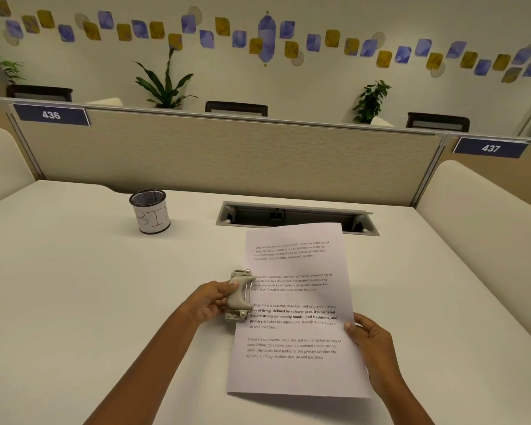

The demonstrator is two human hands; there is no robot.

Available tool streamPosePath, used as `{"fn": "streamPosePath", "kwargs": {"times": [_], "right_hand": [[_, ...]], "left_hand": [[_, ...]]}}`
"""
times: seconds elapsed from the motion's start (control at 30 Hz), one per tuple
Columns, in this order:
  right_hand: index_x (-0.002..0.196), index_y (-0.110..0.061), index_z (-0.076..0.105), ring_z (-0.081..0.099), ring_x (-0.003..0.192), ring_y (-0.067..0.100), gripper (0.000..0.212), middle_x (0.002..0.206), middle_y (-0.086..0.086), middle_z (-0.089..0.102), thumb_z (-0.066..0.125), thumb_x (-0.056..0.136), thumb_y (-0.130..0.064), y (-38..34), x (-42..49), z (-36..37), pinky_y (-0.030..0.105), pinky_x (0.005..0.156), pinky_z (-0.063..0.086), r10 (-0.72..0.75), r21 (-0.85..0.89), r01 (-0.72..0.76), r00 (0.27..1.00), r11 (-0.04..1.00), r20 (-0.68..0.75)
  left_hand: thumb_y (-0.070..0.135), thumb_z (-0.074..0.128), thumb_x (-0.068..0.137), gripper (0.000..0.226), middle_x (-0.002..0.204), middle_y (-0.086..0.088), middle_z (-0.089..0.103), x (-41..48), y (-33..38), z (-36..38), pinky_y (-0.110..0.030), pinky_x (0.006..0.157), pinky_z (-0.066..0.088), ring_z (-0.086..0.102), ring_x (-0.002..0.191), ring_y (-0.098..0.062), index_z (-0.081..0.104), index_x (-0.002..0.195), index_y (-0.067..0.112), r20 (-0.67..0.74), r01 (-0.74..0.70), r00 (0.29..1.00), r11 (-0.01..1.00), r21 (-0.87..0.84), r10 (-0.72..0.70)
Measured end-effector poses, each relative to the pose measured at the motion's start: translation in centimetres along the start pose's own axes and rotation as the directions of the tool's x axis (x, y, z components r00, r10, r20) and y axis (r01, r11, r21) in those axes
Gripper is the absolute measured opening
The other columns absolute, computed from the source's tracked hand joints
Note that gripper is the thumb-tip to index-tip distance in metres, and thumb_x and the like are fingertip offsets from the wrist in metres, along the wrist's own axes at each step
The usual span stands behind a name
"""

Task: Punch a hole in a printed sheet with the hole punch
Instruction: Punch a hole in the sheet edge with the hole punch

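Left hand clamped round hole punch, its long axis running along the printed sheet's left edge — edge seemingly in the slot (depth unclear) — right hand pinching the opposite edge, sheet raised off the desk.

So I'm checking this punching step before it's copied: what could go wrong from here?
The hole punch sits over the sheet's left edge right beside the printed lines, so the hole may cut into text. The right hand only pinches the opposite edge and the near end of the sheet looks lifted off the desk, so the paper could shift or buckle as the left hand squeezes.
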State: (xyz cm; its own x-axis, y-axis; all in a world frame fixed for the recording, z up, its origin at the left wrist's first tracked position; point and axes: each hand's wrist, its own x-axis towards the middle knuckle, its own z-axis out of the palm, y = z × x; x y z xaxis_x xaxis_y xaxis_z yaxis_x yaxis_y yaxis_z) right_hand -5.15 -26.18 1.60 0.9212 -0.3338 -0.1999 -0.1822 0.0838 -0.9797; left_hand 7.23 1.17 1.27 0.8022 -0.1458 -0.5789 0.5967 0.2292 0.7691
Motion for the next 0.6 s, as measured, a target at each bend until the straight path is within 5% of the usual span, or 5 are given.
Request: {"fn": "streamPosePath", "kwargs": {"times": [0.13, 0.23, 0.4, 0.6], "right_hand": [[0.095, -0.012, 0.066, 0.068, 0.057, 0.017, 0.021, 0.067, 0.001, 0.075, 0.053, 0.087, 0.003, -0.2, 0.2, -0.2, 0.037, 0.071, 0.052, -0.005, -0.005, 0.005, 1.000, 1.000, 0.000], [0.106, -0.004, 0.063, 0.064, 0.071, 0.030, 0.023, 0.086, 0.015, 0.071, 0.053, 0.087, 0.002, -0.8, 0.4, -0.8, 0.040, 0.075, 0.052, -0.011, 0.001, 0.011, 0.999, 1.000, -0.032], [0.105, -0.009, 0.062, 0.065, 0.055, 0.018, 0.021, 0.082, 0.008, 0.068, 0.053, 0.087, -0.001, -1.4, 0.7, -2.9, 0.024, 0.048, 0.055, -0.003, 0.017, 0.005, 0.994, 1.000, -0.112], [0.107, -0.011, 0.059, 0.061, 0.064, 0.018, 0.023, 0.084, 0.003, 0.066, 0.053, 0.087, -0.001, -1.5, 0.7, -4.9, 0.013, 0.039, 0.050, 0.009, 0.086, 0.007, 0.982, 0.996, -0.189]], "left_hand": [[0.011, 0.064, 0.080, 0.012, 0.073, -0.009, 0.061, -0.2, 0.4, 0.1, -0.024, 0.046, 0.050, 0.058, 0.050, -0.015, 0.059, 0.089, 0.005, -0.017, -0.024, 1.000, 0.999, 0.036, 0.025], [0.011, 0.064, 0.080, 0.010, 0.069, -0.011, 0.063, -0.3, 1.1, -0.5, -0.020, 0.040, 0.051, 0.059, 0.048, -0.017, 0.059, 0.087, 0.005, -0.057, -0.076, 0.995, 0.997, -0.005, 0.075], [0.007, 0.062, 0.082, 0.007, 0.068, -0.014, 0.062, -0.5, 3.1, -2.6, -0.017, 0.034, 0.049, 0.060, 0.033, -0.013, 0.058, 0.079, 0.003, -0.169, -0.143, 0.975, 0.990, 0.003, 0.142], [0.004, 0.060, 0.083, 0.018, 0.070, -0.014, 0.055, -0.1, 4.3, -5.7, -0.016, 0.028, 0.044, 0.056, 0.026, -0.011, 0.052, 0.099, 0.000, -0.290, -0.174, 0.940, 0.984, 0.037, 0.178]]}}
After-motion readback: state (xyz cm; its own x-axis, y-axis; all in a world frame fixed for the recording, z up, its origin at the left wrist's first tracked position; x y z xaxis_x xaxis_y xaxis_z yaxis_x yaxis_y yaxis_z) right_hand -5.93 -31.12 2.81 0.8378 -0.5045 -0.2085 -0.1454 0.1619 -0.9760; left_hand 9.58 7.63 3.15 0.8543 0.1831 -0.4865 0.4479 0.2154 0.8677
